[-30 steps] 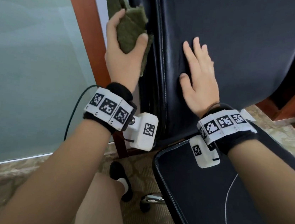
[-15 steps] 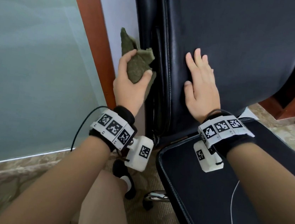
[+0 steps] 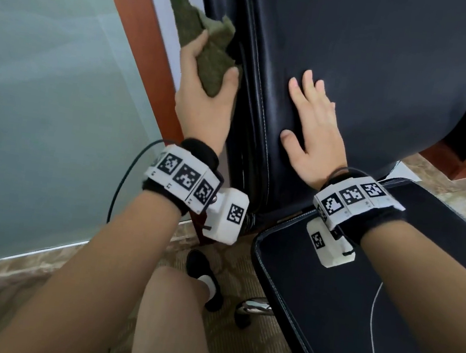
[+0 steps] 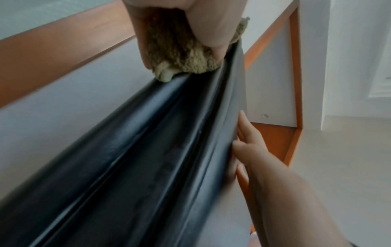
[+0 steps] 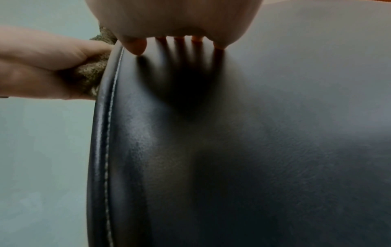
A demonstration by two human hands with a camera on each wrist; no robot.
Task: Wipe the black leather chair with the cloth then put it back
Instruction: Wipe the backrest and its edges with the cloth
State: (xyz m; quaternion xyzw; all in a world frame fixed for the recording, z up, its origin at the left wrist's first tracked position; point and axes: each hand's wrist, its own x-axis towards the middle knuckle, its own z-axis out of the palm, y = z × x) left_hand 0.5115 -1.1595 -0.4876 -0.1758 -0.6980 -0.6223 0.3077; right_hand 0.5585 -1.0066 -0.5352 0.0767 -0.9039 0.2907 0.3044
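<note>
Two hands at black leather chair [image 3: 372, 61]: left hand [image 3: 202, 105] fingers grasping olive cloth [image 3: 208, 53] against backrest edge; right hand [image 3: 313, 133] flat, fingers released; frosted glass panel [image 3: 47, 80], wooden frame [image 3: 135, 26], patterned floor [image 3: 6, 289].

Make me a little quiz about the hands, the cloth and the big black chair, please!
1. True or false: the left hand holds the green cloth.
2. Which part of the black chair does the cloth touch? A) the seat B) the side edge of the backrest C) a wheel
3. Fill the gap: the right hand lies ____ on the backrest front, fingers straight.

Key
1. True.
2. B; the left wrist view shows the cloth against the side edge.
3. Flat.
</note>
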